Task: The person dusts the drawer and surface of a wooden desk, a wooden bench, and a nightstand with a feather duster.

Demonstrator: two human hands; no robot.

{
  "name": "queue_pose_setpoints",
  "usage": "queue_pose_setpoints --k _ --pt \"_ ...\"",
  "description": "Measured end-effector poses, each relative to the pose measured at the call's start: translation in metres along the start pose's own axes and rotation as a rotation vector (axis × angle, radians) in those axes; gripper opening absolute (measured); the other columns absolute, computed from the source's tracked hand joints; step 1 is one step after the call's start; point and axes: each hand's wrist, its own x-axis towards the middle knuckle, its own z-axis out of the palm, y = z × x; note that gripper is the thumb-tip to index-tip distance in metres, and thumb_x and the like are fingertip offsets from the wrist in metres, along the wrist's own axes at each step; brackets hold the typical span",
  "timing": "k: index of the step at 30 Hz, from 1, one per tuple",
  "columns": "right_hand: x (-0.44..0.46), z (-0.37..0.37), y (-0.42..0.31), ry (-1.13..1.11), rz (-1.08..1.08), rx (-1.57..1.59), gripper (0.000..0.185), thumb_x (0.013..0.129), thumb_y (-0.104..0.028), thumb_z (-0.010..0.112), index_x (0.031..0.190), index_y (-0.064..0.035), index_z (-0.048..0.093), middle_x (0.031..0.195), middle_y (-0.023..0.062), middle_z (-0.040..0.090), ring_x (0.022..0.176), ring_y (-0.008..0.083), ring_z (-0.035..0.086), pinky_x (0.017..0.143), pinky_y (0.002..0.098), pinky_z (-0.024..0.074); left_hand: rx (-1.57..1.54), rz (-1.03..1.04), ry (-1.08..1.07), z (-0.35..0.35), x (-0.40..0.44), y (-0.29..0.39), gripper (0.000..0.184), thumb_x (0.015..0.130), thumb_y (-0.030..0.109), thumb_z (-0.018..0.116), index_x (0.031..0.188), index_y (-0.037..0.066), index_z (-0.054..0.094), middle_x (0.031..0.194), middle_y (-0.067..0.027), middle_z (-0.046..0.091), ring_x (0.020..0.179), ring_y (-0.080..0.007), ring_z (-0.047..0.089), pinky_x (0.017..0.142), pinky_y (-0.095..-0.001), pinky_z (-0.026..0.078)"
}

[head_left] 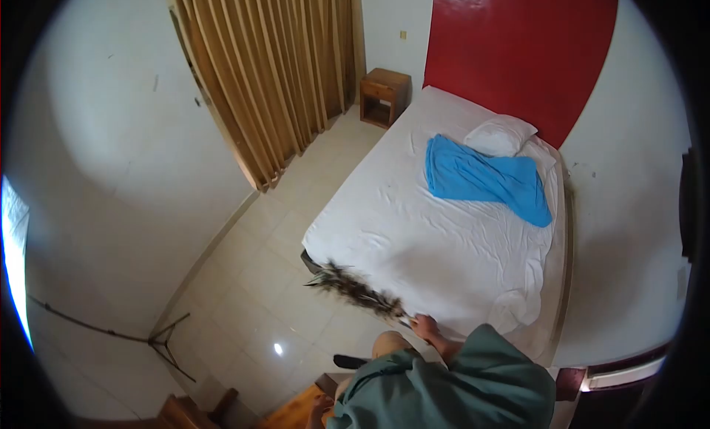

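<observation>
My right hand [424,327] is closed around the handle end of a feather duster [359,291], in front of the foot of the bed. Its brown, fluffy feathers stretch to the left, past the near corner of the white-sheeted mattress [384,214]. Low in the view, my left hand [319,407] hangs beside my body, close to orange-brown wooden furniture [292,410]; its fingers are too small and partly hidden to read. A dark, elongated object [350,362] juts out next to my knee, its kind unclear.
A blue cloth [488,176] and a white pillow [503,135] lie on the bed, below a red headboard panel [518,52]. Beyond stands a wooden nightstand [384,96] near tan curtains [274,66]. On the left, a thin black tripod stand [159,342] rests on the tiled floor [251,281].
</observation>
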Motion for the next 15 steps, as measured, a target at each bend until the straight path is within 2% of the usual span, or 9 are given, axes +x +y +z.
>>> queue_pose_setpoints --k 1,2,3,4,6,10,13,14,15 --pt "-0.006 0.001 0.006 -0.069 0.044 0.068 0.026 0.077 -0.029 0.062 0.083 -0.0046 0.059 0.066 0.0188 0.058 0.065 0.0402 0.057 0.061 0.0477 0.0464 -0.079 0.137 -0.02 -0.014 0.009 0.022 0.033 0.087 0.038 0.05 0.101 0.008 0.054 0.089 -0.0072 0.063 0.076 -0.0221 0.063 0.057 -0.0385 0.048" --pt "-0.017 0.007 0.011 0.225 -0.229 0.029 0.027 0.079 -0.029 0.06 0.084 -0.0026 0.057 0.066 0.02 0.056 0.062 0.0396 0.057 0.059 0.0479 0.0459 -0.066 0.153 -0.043 -0.027 0.021 0.053 0.034 0.087 0.036 0.05 0.105 0.007 0.052 0.091 -0.009 0.063 0.077 -0.0229 0.063 0.06 -0.0387 0.048" --pt "-0.026 0.014 0.0 0.29 -0.038 -0.044 0.032 0.08 -0.032 0.058 0.087 -0.001 0.055 0.068 0.0202 0.057 0.061 0.0387 0.057 0.057 0.0486 0.046 -0.035 0.14 -0.063 -0.039 0.036 0.086 0.037 0.087 0.035 0.051 0.11 0.006 0.049 0.093 -0.0108 0.063 0.078 -0.0237 0.063 0.063 -0.039 0.048" --pt "-0.037 0.018 -0.005 0.057 0.163 -0.054 0.036 0.081 -0.027 0.058 0.102 0.001 0.049 0.074 0.0205 0.056 0.067 0.0373 0.057 0.057 0.0484 0.0456 -0.005 0.142 -0.074 -0.051 0.053 0.115 0.04 0.087 0.033 0.051 0.115 0.005 0.046 0.095 -0.0126 0.063 0.079 -0.0245 0.063 0.065 -0.0392 0.048" --pt "-0.048 0.038 -0.032 0.085 0.243 -0.065 0.037 0.083 -0.032 0.055 0.1 -0.0003 0.047 0.07 0.0203 0.056 0.063 0.0361 0.057 0.056 0.0495 0.0458 0.055 0.186 -0.051 -0.066 0.076 0.179 0.045 0.087 0.029 0.052 0.12 0.001 0.043 0.099 -0.0176 0.063 0.081 -0.0265 0.064 0.069 -0.0391 0.048" --pt "-0.008 0.078 -0.073 0.053 0.396 -0.084 0.038 0.085 -0.029 0.051 0.11 -0.0007 0.048 0.078 0.0184 0.057 0.07 0.035 0.058 0.06 0.0489 0.0465 0.237 0.298 -0.128 -0.085 0.106 0.3 0.045 0.089 0.033 0.05 0.122 0.004 0.042 0.101 -0.0141 0.063 0.085 -0.0236 0.064 0.07 -0.0378 0.047" --pt "0.073 0.11 -0.117 0.016 0.244 -0.026 0.045 0.085 -0.028 0.049 0.125 -0.0064 0.044 0.092 0.017 0.057 0.081 0.0348 0.058 0.067 0.0486 0.0469 0.255 0.414 -0.156 -0.105 0.128 0.388 0.042 0.089 0.038 0.052 0.116 0.007 0.045 0.1 -0.0131 0.063 0.086 -0.0218 0.064 0.069 -0.037 0.048" --pt "0.107 0.114 -0.137 -0.018 0.194 -0.015 0.049 0.085 -0.029 0.048 0.131 -0.0138 0.041 0.102 0.016 0.056 0.084 0.0353 0.058 0.072 0.0496 0.046 0.242 0.42 -0.136 -0.111 0.129 0.413 0.041 0.088 0.038 0.053 0.116 0.008 0.045 0.1 -0.0129 0.063 0.086 -0.0217 0.063 0.069 -0.037 0.048" --pt "0.142 0.131 -0.148 0.084 0.094 0.045 0.046 0.084 -0.029 0.049 0.127 -0.0116 0.046 0.095 0.0192 0.057 0.081 0.0372 0.057 0.07 0.0502 0.045 0.228 0.419 -0.124 -0.116 0.126 0.435 0.04 0.088 0.037 0.053 0.116 0.009 0.045 0.1 -0.0128 0.063 0.087 -0.0217 0.063 0.069 -0.0371 0.048"
